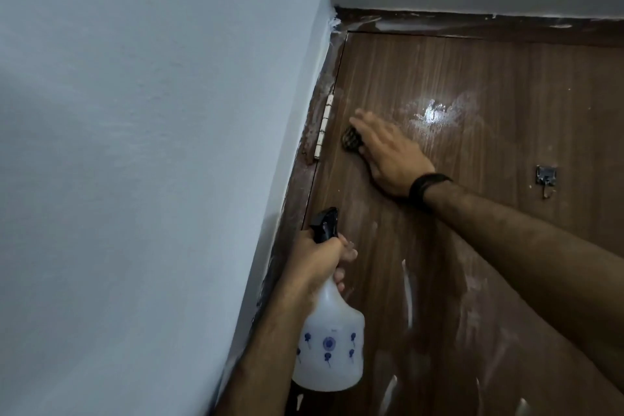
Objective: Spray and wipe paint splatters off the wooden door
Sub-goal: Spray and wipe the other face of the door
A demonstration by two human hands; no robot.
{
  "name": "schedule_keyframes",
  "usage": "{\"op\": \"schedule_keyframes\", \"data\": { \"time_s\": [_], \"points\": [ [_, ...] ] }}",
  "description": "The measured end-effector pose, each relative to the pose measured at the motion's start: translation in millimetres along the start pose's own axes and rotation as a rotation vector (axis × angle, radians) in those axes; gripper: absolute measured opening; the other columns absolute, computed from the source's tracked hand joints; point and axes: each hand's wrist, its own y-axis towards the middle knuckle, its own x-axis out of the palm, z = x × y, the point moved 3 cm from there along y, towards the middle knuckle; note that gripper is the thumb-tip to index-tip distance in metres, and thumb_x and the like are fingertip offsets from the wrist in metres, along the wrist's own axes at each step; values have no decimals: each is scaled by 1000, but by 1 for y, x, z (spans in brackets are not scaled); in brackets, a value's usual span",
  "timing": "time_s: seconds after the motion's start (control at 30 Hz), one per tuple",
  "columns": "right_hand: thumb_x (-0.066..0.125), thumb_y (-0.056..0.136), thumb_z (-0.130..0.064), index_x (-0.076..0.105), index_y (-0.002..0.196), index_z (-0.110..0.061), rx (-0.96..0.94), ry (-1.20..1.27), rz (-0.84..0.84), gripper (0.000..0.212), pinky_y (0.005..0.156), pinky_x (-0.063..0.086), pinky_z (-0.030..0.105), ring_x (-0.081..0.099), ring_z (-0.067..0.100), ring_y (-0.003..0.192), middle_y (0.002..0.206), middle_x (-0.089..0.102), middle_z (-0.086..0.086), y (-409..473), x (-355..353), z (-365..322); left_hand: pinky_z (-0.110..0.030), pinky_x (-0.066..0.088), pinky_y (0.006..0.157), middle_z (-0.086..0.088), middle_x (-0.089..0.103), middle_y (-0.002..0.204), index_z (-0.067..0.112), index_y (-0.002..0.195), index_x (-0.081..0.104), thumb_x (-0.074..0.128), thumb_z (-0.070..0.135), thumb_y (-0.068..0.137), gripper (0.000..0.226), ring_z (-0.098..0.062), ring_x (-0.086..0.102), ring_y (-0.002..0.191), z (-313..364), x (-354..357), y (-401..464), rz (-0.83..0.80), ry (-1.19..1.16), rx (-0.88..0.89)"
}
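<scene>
- Against the upper part of the wooden door point(506, 84), the right hand point(388, 152) lay flat with its fingers stretched out, pressing a dark scrubbing pad point(351, 140) to the wood; only the pad's left edge showed from under the fingers.
- Just left of that pad sat a paint-smeared hinge point(323, 127), near it but not touching.
- Up and to the right of the hand, a wet, shiny patch point(435, 115) gleamed on the door.
- Lower down, the left hand point(320, 257) gripped the neck of a white spray bottle point(329, 344), fingers curled around it below the black trigger head point(325, 224), whose nozzle pointed up.
- White paint streaks point(407, 290) ran down the door just right of the bottle.
- A black wristband point(426, 186) circled the right wrist, and a small metal hook point(546, 177) was fixed to the door well to its right.
</scene>
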Motion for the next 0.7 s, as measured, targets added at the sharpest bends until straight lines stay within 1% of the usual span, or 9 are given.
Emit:
{"op": "schedule_keyframes", "data": {
  "time_s": [0.03, 0.1, 0.17, 0.27, 0.4, 0.43, 0.53, 0.63, 0.7],
  "points": [
    [38, 106, -24, 24, 156, -15, 50, -5, 19, 52, 120, 20, 41, 23, 26, 149, 164, 21, 6, 6, -2, 4, -27, 45, 50, -6, 67, 80, 14, 89, 65, 65, 0, 88, 14, -9, 48, 46, -5, -2, 0, 0, 1, -5],
    [35, 107, -25, 23, 156, -14, 80, -37, 40, 51, 121, 16, 39, 21, 25, 150, 164, 21, 5, 11, -1, 6, -27, 45, 47, -3, 65, 74, 12, 91, 64, 64, -2, 88, 14, -9, 47, 45, -14, -6, -1, 1, 2, -12],
    [33, 107, -25, 23, 156, -14, 75, -54, 45, 51, 121, 13, 37, 19, 24, 150, 164, 20, 5, 8, 2, 3, -26, 43, 45, -2, 64, 70, 11, 92, 63, 63, -4, 88, 16, -9, 46, 43, -25, -8, -3, -1, 8, -35],
    [33, 107, -25, 22, 156, -12, 35, -59, 29, 52, 122, 13, 36, 19, 24, 151, 164, 20, 7, -5, 4, -1, -26, 42, 44, -3, 62, 68, 11, 90, 61, 62, -4, 88, 15, -9, 44, 41, -37, -7, -7, -21, 60, -69],
    [34, 107, -24, 22, 157, -11, -84, -60, -28, 53, 123, 17, 38, 17, 24, 151, 164, 19, 8, -51, 11, -24, -28, 44, 48, -14, 61, 82, 11, 82, 63, 62, -3, 88, 16, -11, 45, 43, -40, -6, -10, -66, 109, -98],
    [35, 107, -23, 21, 157, -11, -123, -58, -58, 53, 123, 17, 38, 16, 24, 152, 165, 18, 7, -67, 15, -30, -28, 44, 48, -13, 63, 83, 12, 82, 62, 63, -4, 87, 16, -10, 45, 42, -40, -5, -10, -72, 105, -96],
    [36, 107, -22, 20, 158, -13, -222, -33, -140, 54, 123, 19, 39, 14, 21, 152, 165, 16, 5, -98, 20, -38, -27, 43, 45, -8, 64, 76, 13, 85, 61, 63, -5, 87, 18, -9, 44, 40, -41, -6, -11, -50, 48, -70],
    [37, 107, -24, 22, 157, -14, -238, 4, -176, 53, 122, 21, 40, 16, 20, 152, 165, 18, 3, -96, 16, -32, -26, 43, 44, -10, 65, 81, 13, 87, 61, 63, -5, 87, 18, -9, 44, 41, -43, -5, -14, -43, 33, -78],
    [38, 107, -24, 25, 156, -13, -183, 9, -131, 52, 122, 20, 39, 20, 22, 151, 164, 21, 5, -83, 10, -26, -26, 44, 46, -10, 66, 87, 13, 86, 61, 63, -4, 87, 18, -8, 45, 41, -45, -2, -15, -68, 57, -89]
  ]
}}
